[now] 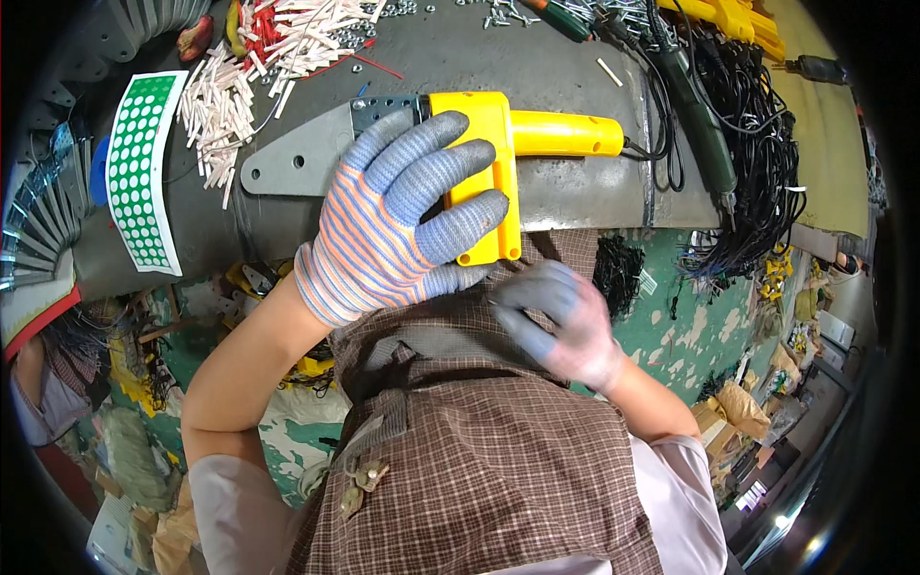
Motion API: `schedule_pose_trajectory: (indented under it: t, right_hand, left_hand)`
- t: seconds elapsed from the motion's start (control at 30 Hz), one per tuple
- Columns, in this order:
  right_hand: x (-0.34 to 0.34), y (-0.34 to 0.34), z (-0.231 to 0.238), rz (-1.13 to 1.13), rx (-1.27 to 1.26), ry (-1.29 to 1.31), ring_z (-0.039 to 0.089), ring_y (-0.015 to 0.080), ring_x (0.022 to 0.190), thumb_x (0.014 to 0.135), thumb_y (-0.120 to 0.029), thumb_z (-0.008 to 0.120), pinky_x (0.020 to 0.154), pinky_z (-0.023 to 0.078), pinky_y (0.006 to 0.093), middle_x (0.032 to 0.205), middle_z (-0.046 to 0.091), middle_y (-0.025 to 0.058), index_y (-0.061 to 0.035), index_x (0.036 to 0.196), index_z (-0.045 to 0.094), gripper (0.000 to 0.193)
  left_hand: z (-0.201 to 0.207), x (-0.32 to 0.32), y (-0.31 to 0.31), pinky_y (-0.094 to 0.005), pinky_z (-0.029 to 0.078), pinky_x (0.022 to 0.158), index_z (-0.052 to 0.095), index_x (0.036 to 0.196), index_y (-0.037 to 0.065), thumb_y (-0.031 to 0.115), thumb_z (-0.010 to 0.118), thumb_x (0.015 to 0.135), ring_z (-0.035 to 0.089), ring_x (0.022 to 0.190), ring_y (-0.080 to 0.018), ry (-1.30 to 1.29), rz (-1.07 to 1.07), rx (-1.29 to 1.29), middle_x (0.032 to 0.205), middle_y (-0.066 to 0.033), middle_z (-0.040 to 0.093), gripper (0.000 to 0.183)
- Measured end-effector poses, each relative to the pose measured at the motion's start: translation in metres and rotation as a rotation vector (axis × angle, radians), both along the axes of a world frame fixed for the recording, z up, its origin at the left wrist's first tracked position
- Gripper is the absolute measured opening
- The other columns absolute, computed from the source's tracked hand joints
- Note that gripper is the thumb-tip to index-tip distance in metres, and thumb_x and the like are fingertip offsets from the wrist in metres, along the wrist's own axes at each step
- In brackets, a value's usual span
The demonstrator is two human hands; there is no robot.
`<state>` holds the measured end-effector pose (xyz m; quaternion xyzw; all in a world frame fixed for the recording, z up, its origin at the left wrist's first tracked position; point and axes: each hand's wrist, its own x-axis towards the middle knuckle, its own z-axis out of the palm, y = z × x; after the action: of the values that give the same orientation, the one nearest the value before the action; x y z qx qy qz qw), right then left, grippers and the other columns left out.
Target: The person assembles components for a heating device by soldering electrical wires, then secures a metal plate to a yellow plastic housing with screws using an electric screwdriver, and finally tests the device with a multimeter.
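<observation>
My left hand (pixel 398 216), in a striped glove with grey fingertips, is wrapped over a yellow plastic tool body (pixel 494 172) on the bench. The tool's round yellow handle (pixel 565 133) points right, with a black cord at its end. From its left side juts a flat grey tapered metal plate (pixel 302 153) with holes, partly hidden by my left hand. Just below the body's lower right corner is my right hand (pixel 561 321), gloved, its fingers bent and smeared by motion. Whether anything is between those fingers cannot be made out.
On the grey bench (pixel 575 196) lie a pile of white sleeves (pixel 225 110), loose screws (pixel 508 13) and a green dotted sticker sheet (pixel 144 172). At right, a dark green electric screwdriver (pixel 700 125) lies beside bundled black cords (pixel 757 163). Grey metal plates (pixel 43 225) stack at left.
</observation>
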<state>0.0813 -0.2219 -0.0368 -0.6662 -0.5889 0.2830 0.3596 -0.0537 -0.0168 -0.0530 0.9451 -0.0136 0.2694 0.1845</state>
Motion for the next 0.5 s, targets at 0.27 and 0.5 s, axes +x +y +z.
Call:
schedule_pose_trajectory:
  t: [0.27, 0.5]
  right_hand:
    - [0.009, 0.034, 0.035, -0.167, 0.161, -0.148, 0.065, 0.0284, 0.078, 0.071, -0.002, 0.076, 0.072, 0.052, 0.0379, 0.089, 0.067, 0.0097, -0.0050, 0.091, 0.068, 0.022]
    - [0.017, 0.029, 0.039, 0.004, 0.219, -0.411, 0.064, 0.0268, 0.084, 0.065, -0.006, 0.074, 0.073, 0.052, 0.0386, 0.094, 0.066, 0.0090, -0.0080, 0.095, 0.069, 0.031]
  left_hand:
    - [-0.005, 0.001, 0.004, -0.0582, 0.037, 0.101, 0.059, 0.121, 0.023, 0.060, 0.058, 0.081, 0.051, 0.121, -0.0387, 0.013, -0.002, 0.060, 0.128, -0.0119, 0.053, 0.055]
    - [-0.001, 0.000, 0.001, -0.0579, 0.037, 0.102, 0.060, 0.117, 0.023, 0.058, 0.053, 0.085, 0.052, 0.121, -0.0378, 0.038, 0.002, 0.019, 0.125, -0.0112, 0.056, 0.047]
